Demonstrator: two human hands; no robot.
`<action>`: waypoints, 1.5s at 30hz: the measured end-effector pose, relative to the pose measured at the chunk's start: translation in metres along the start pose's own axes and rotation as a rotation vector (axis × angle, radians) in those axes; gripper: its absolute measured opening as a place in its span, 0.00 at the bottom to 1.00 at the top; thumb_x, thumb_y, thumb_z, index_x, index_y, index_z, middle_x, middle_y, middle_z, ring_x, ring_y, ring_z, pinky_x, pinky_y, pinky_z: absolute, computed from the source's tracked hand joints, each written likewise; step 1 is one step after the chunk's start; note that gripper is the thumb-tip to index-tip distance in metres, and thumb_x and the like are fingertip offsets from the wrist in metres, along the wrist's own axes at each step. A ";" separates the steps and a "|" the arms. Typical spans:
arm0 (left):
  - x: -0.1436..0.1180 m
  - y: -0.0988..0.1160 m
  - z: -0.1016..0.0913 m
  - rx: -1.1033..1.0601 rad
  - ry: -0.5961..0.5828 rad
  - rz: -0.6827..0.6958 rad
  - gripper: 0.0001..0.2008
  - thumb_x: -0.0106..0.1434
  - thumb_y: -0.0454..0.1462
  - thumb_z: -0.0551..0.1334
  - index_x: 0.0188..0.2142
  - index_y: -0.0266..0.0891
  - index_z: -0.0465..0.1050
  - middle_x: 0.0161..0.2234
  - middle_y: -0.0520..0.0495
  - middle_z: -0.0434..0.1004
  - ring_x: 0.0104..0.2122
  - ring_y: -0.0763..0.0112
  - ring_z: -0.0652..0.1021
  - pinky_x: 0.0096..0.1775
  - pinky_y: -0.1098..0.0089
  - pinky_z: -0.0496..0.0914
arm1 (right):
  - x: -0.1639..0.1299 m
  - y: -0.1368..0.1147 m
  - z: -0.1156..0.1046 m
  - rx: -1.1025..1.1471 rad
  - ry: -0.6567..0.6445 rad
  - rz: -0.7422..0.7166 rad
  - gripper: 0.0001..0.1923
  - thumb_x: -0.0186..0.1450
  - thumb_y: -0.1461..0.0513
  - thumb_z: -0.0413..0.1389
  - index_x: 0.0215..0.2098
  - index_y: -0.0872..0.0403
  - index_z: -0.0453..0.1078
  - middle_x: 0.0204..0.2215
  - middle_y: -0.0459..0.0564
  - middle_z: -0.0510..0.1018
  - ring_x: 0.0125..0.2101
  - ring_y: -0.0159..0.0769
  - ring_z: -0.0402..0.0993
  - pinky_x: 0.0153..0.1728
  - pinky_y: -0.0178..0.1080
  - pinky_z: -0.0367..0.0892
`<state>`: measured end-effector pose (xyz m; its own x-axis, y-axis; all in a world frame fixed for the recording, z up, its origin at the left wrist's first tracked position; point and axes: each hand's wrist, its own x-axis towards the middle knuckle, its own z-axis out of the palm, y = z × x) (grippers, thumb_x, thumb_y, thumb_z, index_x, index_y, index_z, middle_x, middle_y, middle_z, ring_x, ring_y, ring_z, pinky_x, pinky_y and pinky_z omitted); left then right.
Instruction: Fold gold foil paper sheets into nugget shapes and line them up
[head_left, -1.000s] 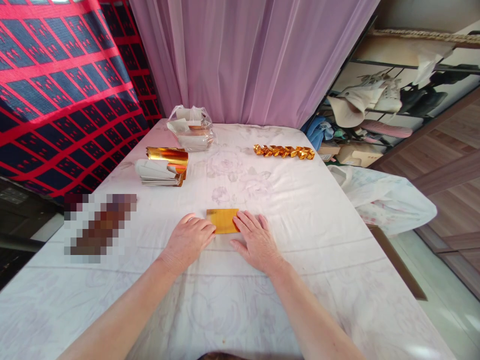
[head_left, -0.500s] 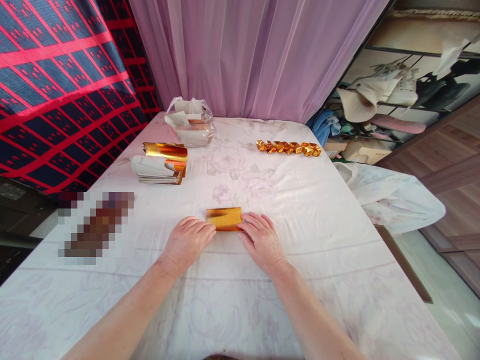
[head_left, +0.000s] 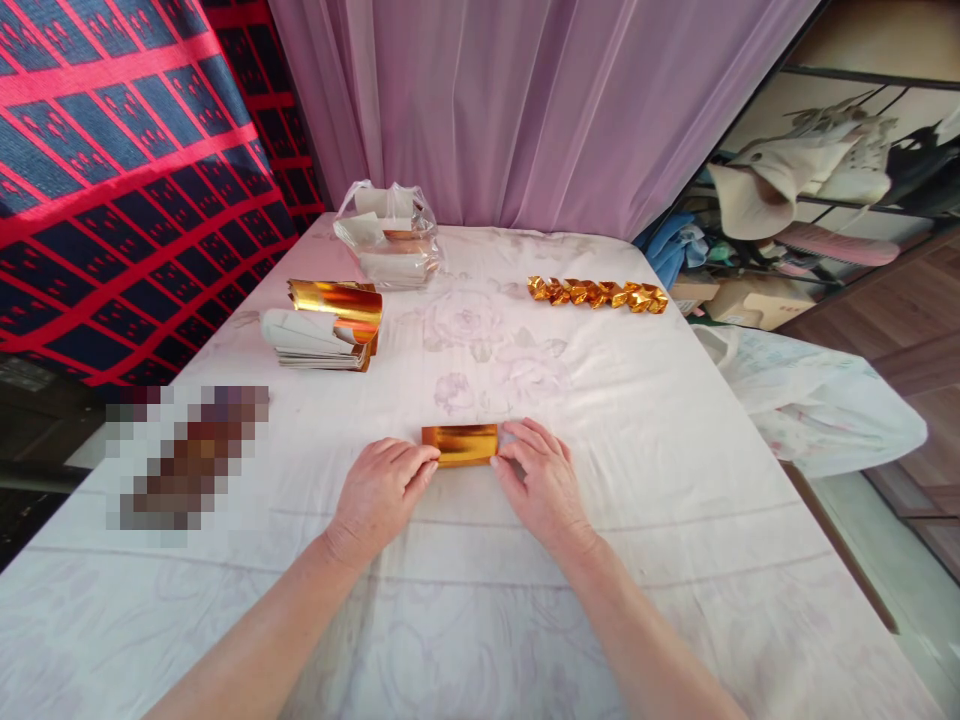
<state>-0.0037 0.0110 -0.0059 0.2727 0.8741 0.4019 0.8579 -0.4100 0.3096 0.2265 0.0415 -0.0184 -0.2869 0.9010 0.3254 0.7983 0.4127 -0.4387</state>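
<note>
The gold paper (head_left: pixel 468 446) is on the tabletop (head_left: pixel 480 620) between the left hand (head_left: pixel 380 492) and the right hand (head_left: pixel 546 482), and their fingers (head_left: pixel 417 458) pinch its two ends. Blurry squares (head_left: pixel 196 455) hide something at the left.

Soft, bright light fills the desk (head_left: pixel 465 600). The gold paper (head_left: pixel 469 445) and gold row (head_left: pixel 596 293) shine in bright spots. It is darker between the shelves (head_left: pixel 870 79) and past the desk's left edge. Things near the sides look stretched. Small details look fuzzy, and blocky squares (head_left: pixel 191 455) hide one spot on the left.
</note>
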 end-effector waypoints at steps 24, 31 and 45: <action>-0.015 0.040 0.014 0.154 -0.037 0.298 0.17 0.71 0.39 0.53 0.54 0.33 0.71 0.56 0.41 0.75 0.59 0.59 0.71 0.61 0.59 0.64 | 0.003 -0.006 0.004 -0.022 0.050 0.021 0.12 0.69 0.58 0.50 0.30 0.50 0.72 0.50 0.52 0.76 0.55 0.44 0.66 0.54 0.48 0.57; -0.015 0.039 0.014 0.112 -0.099 0.270 0.20 0.71 0.41 0.53 0.57 0.33 0.69 0.57 0.39 0.74 0.60 0.58 0.70 0.61 0.57 0.64 | 0.003 -0.006 0.003 -0.025 0.051 0.015 0.12 0.69 0.58 0.51 0.30 0.50 0.72 0.50 0.52 0.76 0.55 0.44 0.67 0.54 0.48 0.57; -0.013 0.037 0.013 0.126 -0.116 0.271 0.21 0.72 0.43 0.51 0.56 0.32 0.70 0.58 0.40 0.73 0.61 0.57 0.69 0.61 0.57 0.63 | 0.005 -0.006 0.003 -0.054 0.048 0.011 0.12 0.70 0.57 0.51 0.30 0.50 0.71 0.49 0.52 0.77 0.53 0.44 0.68 0.52 0.47 0.57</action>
<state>0.0307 -0.0119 -0.0110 0.5406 0.7643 0.3516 0.7923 -0.6031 0.0927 0.2188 0.0436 -0.0169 -0.2533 0.8972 0.3617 0.8290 0.3940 -0.3968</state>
